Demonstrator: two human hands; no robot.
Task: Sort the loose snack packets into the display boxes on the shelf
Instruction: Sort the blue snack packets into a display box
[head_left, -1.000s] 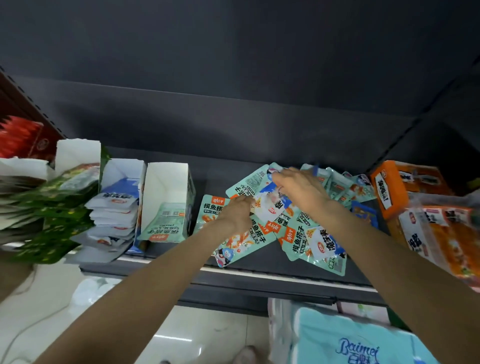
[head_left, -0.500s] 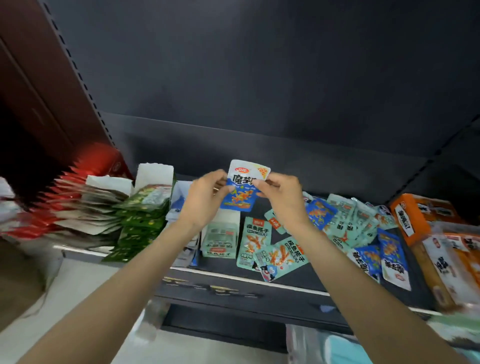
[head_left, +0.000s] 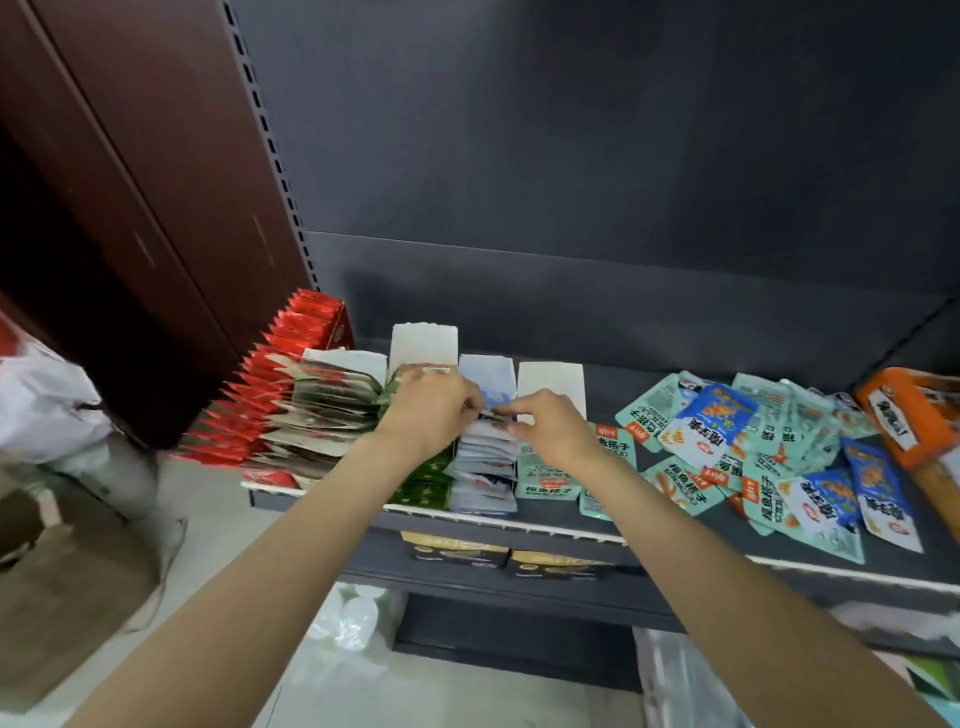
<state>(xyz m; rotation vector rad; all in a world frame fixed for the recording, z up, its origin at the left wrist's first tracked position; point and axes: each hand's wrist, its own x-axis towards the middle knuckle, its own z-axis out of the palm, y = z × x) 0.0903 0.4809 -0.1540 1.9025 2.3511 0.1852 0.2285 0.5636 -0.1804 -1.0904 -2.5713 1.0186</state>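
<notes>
Hands: our left hand (head_left: 431, 410) and right hand (head_left: 550, 428) pinch a blue packet (head_left: 496, 410) over the blue-packet box (head_left: 485, 371) | teal loose packets (head_left: 675, 415) read 摸鱼搭子

I see both bare forearms reaching forward and up from the bottom corners, converging toward the middle. My left hand (head_left: 426, 410) is knuckles-up, its fingers curled and pointing right, fingertips pinched together. My right hand (head_left: 550, 423) sits just beside it, also back-up, fingers bent and pointing left, thumb (head_left: 522, 429) tucked underneath. The two sets of fingertips nearly meet, pinching something small between them. Both wrists look roughly straight.
</notes>
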